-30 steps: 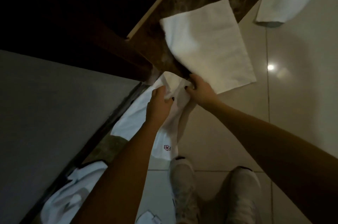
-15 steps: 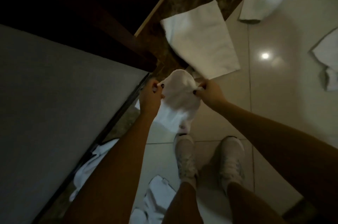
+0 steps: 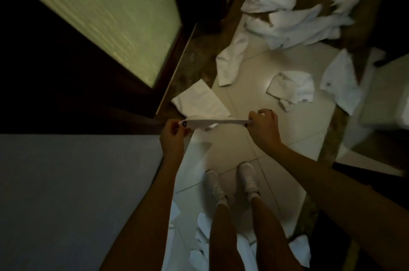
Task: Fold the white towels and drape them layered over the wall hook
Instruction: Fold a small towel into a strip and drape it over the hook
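So the white towel (image 3: 218, 121) is stretched out tight between both hands, seen pretty much edge-on, and part of it looks to hang down under the left hand toward the floor (image 3: 254, 144). The left hand (image 3: 173, 135) pinches one end with its fingers curled round the corner. The right hand (image 3: 264, 125) grips the other end in a fist.

Just past the hands a folded towel (image 3: 200, 100) lies flat on the floor. Further out beyond the right hand it's a mess: a long towel (image 3: 230, 60), a crumpled towel (image 3: 292, 86), a flat towel (image 3: 338, 81) and a heap of towels (image 3: 290, 20) at the far end. More towels (image 3: 205, 237) are bunched up by the white shoes (image 3: 247, 178), down between the arms.

Left of the left hand is a grey wall (image 3: 66, 193), and beyond that a dark door with a frosted glass panel (image 3: 99, 11).
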